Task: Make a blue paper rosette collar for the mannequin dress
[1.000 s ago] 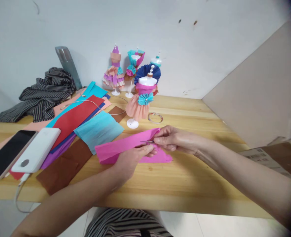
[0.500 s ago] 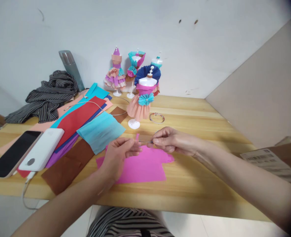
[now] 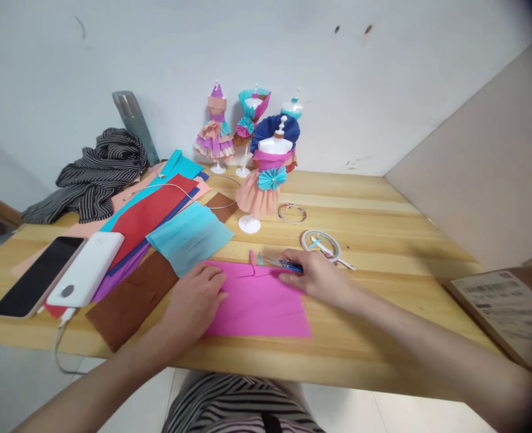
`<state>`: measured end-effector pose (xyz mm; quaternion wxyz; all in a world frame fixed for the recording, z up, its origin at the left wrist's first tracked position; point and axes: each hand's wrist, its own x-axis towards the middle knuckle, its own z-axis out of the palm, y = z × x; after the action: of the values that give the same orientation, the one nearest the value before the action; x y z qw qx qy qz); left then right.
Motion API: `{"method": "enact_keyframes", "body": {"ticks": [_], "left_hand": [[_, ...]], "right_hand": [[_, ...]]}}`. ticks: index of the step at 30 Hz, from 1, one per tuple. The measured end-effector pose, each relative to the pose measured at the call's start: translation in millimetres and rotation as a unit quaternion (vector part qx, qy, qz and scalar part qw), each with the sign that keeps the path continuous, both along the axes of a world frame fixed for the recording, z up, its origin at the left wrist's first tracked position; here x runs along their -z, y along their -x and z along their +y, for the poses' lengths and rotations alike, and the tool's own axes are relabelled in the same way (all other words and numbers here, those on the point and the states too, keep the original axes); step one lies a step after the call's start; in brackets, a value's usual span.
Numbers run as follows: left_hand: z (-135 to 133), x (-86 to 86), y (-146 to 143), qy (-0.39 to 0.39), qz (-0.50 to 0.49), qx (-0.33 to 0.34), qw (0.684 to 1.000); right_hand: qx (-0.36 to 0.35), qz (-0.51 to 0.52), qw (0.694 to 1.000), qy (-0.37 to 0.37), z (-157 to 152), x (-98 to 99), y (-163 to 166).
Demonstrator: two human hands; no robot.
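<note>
So in the head view, a flat pink crepe paper sheet [image 3: 259, 300] is laid near the front edge of the light wooden table [image 3: 383, 337]. The left hand [image 3: 196, 300] is pressed on its left edge, fingers spread, nothing gripped. The right hand [image 3: 317, 278] is rested at the far right corner, fingers curled over small blue-handled scissors [image 3: 284, 263]. Coloured paper sheets [image 3: 157, 222] are stacked just left; bare wood is left open to the right.
</note>
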<state>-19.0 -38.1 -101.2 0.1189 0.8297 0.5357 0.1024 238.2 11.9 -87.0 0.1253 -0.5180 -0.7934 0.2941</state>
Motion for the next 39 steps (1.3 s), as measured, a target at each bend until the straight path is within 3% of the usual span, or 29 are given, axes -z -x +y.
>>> {"method": "enact_keyframes", "body": {"ticks": [2, 6, 11, 14, 19, 24, 28, 31, 35, 39], "left_hand": [[4.0, 0.2, -1.0, -0.005, 0.044, 0.025, 0.999], [16.8, 5.3, 2.5, -0.024, 0.043, 0.068, 0.997], [19.2, 6.8, 5.8, 0.000, 0.064, 0.101, 0.993], [19.7, -4.0, 6.9, -0.039, 0.086, 0.122, 0.988], [42.4, -33.1, 16.4, -0.190, 0.132, 0.128, 0.965], [71.2, -56.6, 54.1, -0.216, 0.095, 0.113, 0.965], [74.7, -71.2, 92.7, -0.208, 0.005, 0.081, 0.975], [66.8, -75.3, 102.3, -0.223, -0.022, 0.037, 0.974], [53.2, -64.5, 81.6, -0.242, 0.015, 0.042, 0.969], [47.4, -49.7, 52.2, -0.214, 0.076, 0.100, 0.969]], "right_hand": [[-0.023, -0.018, 1.000, 0.004, 4.1, 4.5, -1.2], [-0.034, -0.092, 0.995, 0.005, 5.6, 9.5, -4.2], [-0.042, -0.094, 0.994, -0.026, -5.1, 0.7, 1.7], [-0.036, -0.068, 0.997, -0.021, -6.0, -8.7, 4.3], [-0.005, -0.004, 1.000, -0.017, 7.0, -24.4, 11.8], [-0.061, 0.162, 0.984, 0.038, 21.9, -39.8, 16.0], [-0.014, 0.194, 0.981, 0.026, 29.4, -22.6, 5.9], [0.016, 0.221, 0.971, 0.090, 28.1, 5.1, 2.0], [0.066, 0.253, 0.960, 0.102, 26.4, 25.6, -3.6], [0.148, 0.255, 0.952, 0.081, 26.8, 19.1, -19.4]]}}
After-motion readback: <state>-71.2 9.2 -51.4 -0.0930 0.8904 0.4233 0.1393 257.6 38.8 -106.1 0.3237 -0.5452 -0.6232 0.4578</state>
